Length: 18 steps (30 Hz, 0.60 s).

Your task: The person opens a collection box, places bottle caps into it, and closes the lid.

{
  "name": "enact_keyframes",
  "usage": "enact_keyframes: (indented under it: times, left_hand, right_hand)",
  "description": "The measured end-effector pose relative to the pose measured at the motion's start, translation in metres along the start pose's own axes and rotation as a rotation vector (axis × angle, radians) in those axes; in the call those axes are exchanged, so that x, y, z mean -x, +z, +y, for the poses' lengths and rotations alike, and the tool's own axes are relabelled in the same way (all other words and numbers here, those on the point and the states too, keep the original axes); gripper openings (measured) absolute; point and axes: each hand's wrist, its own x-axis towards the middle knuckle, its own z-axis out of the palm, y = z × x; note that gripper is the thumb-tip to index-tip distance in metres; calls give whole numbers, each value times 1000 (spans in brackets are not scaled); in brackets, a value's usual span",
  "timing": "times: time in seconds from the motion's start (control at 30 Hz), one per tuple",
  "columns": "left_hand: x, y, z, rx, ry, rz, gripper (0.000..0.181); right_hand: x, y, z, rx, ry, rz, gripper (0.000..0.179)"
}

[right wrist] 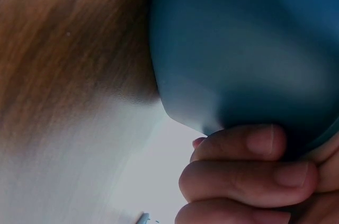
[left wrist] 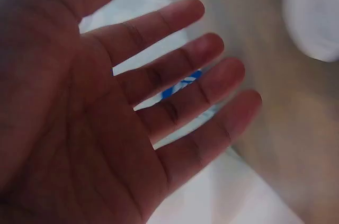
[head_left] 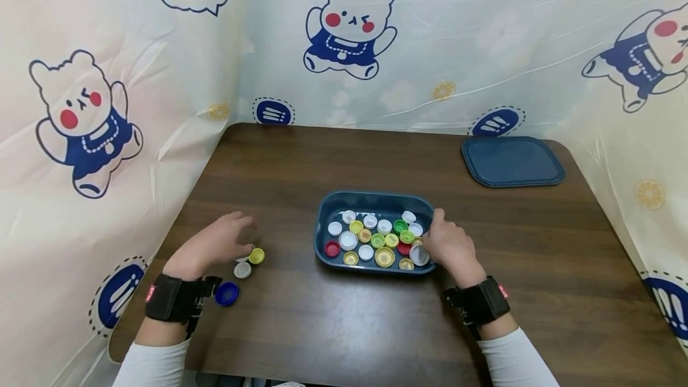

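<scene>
In the head view my left hand (head_left: 223, 240) hovers at the left of the table, beside a yellow bottle cap (head_left: 257, 255) and a white bottle cap (head_left: 242, 270). Another pale cap is partly hidden there, and a blue bottle cap (head_left: 227, 294) lies nearer the wrist. The left wrist view shows this palm bare, fingers (left wrist: 212, 86) loosely extended. At the right end of a dark blue plastic box (head_left: 371, 196), my right hand (head_left: 450, 245) grips the wall, its fingers (right wrist: 249, 181) curled against the outside. Several white, yellow, green and red caps (head_left: 348, 240) lie inside the box.
A dark blue lid (head_left: 513, 162) lies flat at the table's back right. The brown wooden table (head_left: 301, 327) is bordered by a pale curtain (head_left: 446, 22) printed with cartoon bears at the back and both sides.
</scene>
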Motion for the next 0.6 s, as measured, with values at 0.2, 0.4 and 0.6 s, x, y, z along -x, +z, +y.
enact_keyframes:
  times: [0.2,0.4,0.6]
  left_hand:
    - [4,22,-22,24,-70,-43,32]
    - [1,27,-32,41,-84,-36,29]
    - [0,25,-32,48,-96,-45,23]
  right_hand:
    - [0,1,-1,12,0,0,54]
    - [0,1,-1,6,9,-3,55]
    - [0,0,0,5,8,-4,55]
